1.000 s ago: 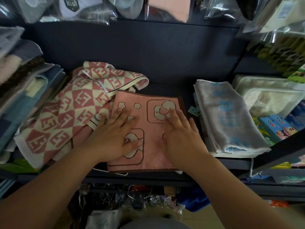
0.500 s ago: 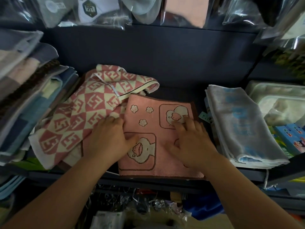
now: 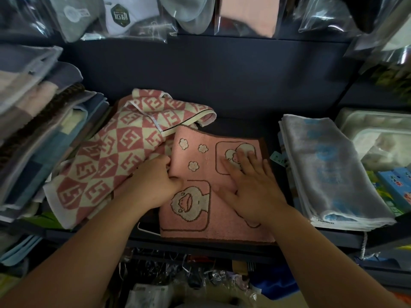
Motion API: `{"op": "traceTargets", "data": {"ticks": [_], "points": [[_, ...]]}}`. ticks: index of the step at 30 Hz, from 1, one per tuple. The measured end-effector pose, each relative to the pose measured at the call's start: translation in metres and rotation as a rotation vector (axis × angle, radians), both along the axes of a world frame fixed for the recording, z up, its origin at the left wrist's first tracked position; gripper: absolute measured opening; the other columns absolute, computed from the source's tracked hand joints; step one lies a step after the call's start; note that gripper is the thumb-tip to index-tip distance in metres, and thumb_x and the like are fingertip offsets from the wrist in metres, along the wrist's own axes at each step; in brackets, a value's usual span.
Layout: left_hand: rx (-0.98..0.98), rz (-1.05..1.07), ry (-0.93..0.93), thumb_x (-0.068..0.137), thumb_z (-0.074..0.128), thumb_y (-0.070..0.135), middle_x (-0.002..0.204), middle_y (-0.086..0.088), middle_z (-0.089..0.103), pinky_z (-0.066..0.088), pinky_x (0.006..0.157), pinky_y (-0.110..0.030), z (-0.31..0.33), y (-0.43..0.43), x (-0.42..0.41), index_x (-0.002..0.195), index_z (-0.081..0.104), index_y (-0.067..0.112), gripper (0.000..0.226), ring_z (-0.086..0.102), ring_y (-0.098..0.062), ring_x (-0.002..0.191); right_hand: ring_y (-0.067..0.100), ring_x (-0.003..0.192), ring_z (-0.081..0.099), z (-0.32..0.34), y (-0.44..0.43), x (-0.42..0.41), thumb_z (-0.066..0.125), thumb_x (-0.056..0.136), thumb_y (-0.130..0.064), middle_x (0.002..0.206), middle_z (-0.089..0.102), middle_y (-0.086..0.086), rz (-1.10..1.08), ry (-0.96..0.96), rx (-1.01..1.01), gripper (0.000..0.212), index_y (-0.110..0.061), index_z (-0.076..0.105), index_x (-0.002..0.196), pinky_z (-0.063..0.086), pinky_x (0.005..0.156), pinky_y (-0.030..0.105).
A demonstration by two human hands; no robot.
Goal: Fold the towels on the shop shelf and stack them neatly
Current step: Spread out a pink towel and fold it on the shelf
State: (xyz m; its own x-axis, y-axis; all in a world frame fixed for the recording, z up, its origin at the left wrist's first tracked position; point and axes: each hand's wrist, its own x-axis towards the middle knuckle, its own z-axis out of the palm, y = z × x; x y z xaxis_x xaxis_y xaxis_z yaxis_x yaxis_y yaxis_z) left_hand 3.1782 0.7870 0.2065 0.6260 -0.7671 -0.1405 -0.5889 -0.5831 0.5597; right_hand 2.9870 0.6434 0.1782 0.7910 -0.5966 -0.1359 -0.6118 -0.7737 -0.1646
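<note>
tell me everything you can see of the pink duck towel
The pink towel is terry-looking, brown-edged, with cream flowers and framed duck pictures. It lies folded flat at the front of the dark shelf, beside the checked towel. The left hand grips its left edge; the right hand presses flat on top.

Centre, folded towel [image 3: 204,172]; left, crumpled towel [image 3: 115,156]; right, towel stack [image 3: 329,174]

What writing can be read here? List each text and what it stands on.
"F", a block letter repeated in the diamonds of the checked towel.
Hexagon badge on a bagged white item: two Chinese characters, perhaps "运动", unsure.
Grey towel, hem print: too small.
Blue box: blurred.
Green tag: unreadable.
Pink towel: pictures only.
</note>
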Motion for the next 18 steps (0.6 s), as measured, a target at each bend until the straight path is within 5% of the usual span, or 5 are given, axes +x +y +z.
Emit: {"op": "traceTargets", "data": {"ticks": [12, 18], "points": [[-0.181, 0.121, 0.262, 0.097, 0.051, 0.028, 0.095, -0.003, 0.071, 0.057, 0.079, -0.049, 0.008, 0.002, -0.030, 0.106, 0.061, 0.025, 0.014, 0.069, -0.025, 0.084, 0.023, 0.155, -0.012, 0.000, 0.004, -0.004, 0.017, 0.091, -0.078, 0.170, -0.004, 0.000, -0.013, -0.108, -0.036, 0.077, -0.042, 0.006, 0.159, -0.009, 0.124, 0.047], [-0.213, 0.190, 0.392, 0.098, 0.052, 0.020, 0.095, 0.005, 0.073, 0.054, 0.069, -0.030, 0.008, 0.007, -0.028, 0.104, 0.067, 0.028, 0.018, 0.069, -0.013, 0.086, 0.023, 0.153, -0.020, 0.000, 0.004, -0.006, 0.013, 0.092, -0.078, 0.168, -0.014, -0.005, 0.079, -0.027, -0.014, 0.075, -0.045, 0.000, 0.158, -0.012, 0.123, 0.050]]}}
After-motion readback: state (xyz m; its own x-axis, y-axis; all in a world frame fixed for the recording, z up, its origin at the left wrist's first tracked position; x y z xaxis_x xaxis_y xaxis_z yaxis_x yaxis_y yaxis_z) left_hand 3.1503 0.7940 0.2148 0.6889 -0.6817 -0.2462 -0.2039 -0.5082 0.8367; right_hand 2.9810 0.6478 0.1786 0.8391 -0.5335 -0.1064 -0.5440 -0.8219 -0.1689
